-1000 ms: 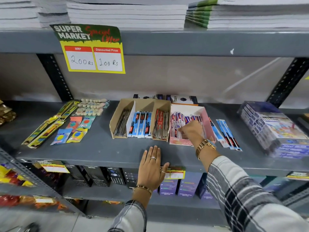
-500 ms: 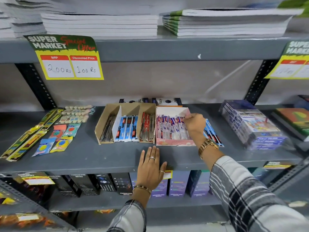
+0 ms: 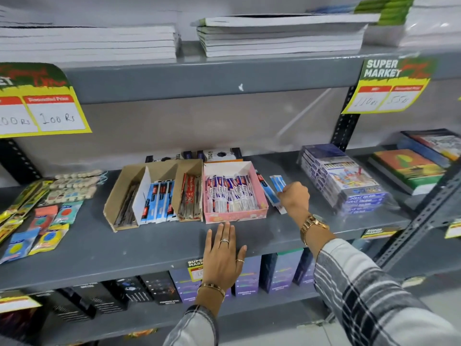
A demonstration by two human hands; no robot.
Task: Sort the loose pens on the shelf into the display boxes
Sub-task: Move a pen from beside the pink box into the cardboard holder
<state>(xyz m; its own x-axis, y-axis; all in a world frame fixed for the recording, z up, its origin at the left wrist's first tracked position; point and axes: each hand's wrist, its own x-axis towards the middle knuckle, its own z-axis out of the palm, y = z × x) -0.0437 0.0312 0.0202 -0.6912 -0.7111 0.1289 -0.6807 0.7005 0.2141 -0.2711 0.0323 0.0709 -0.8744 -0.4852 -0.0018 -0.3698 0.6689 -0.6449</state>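
Reaching past the pink display box [image 3: 235,216], the right hand [image 3: 294,197] is curling its fingers around loose blue pen packs [image 3: 277,183] lying on the shelf [image 3: 149,245]; next they likely need lifting into a matching box. The left hand [image 3: 222,255] is resting flat, fingers spread. A tag [image 3: 395,86] is reading "SUPER MARKET".

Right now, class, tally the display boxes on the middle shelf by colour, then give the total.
Brown cardboard box, with a white divider: 1
Pink box: 1
Total: 2
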